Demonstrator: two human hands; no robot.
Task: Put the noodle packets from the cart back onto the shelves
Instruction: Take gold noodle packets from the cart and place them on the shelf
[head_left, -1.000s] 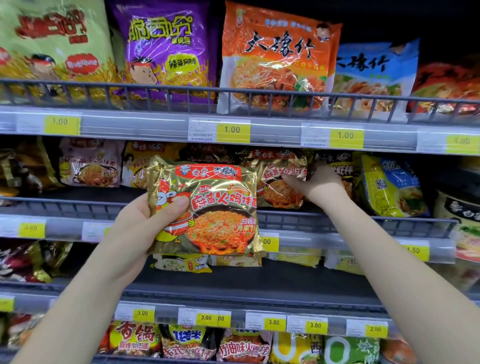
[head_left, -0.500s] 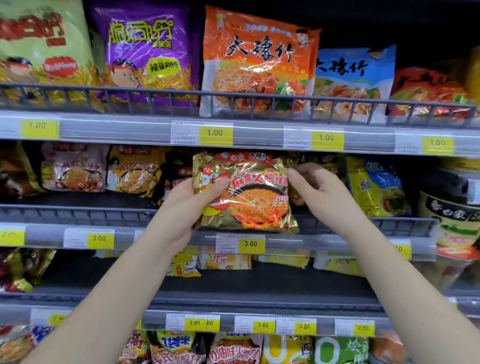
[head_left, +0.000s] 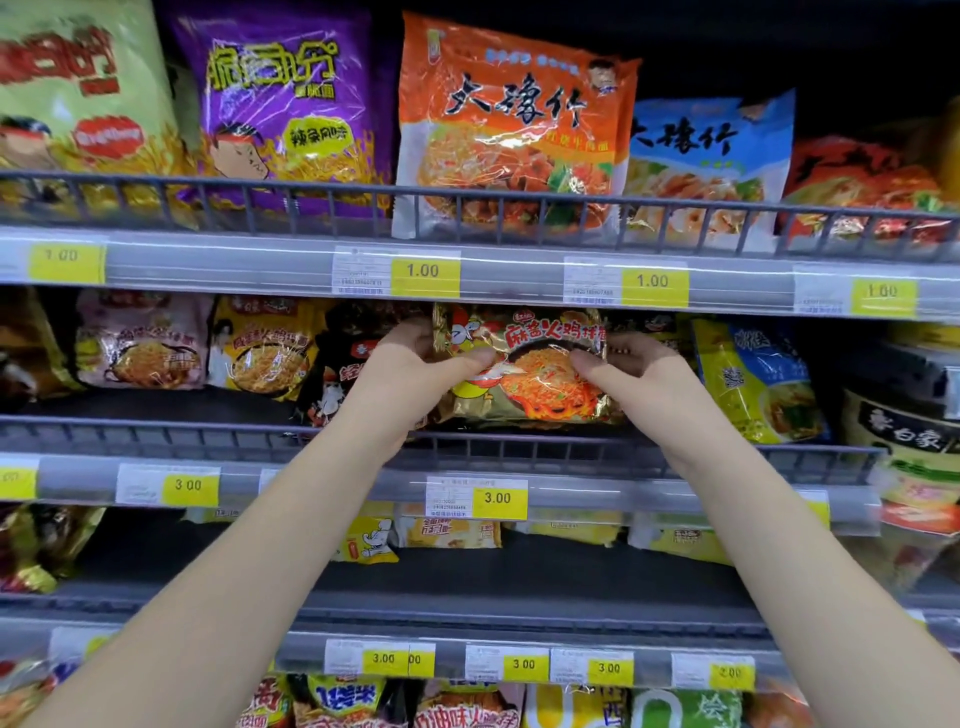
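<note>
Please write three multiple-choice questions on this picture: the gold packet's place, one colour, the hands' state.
1. The gold packet is at: A) top shelf; B) second shelf; C) lowest shelf.
2. Left of the orange packet stands a packet coloured: A) purple; B) white; C) black.
3. The gold packet is held by: A) one hand; B) no hand; C) both hands.
B: above the 3.00 tag. A: the purple packet adjoins it. C: left hand and right hand pinch its sides.

I record the noodle packet (head_left: 530, 382) as glossy, crinkled gold film. The guard rail (head_left: 332, 191) looks matt grey metal; the price strip (head_left: 234, 265) smooth clear plastic, the price label (head_left: 425, 271) matt paper.
</note>
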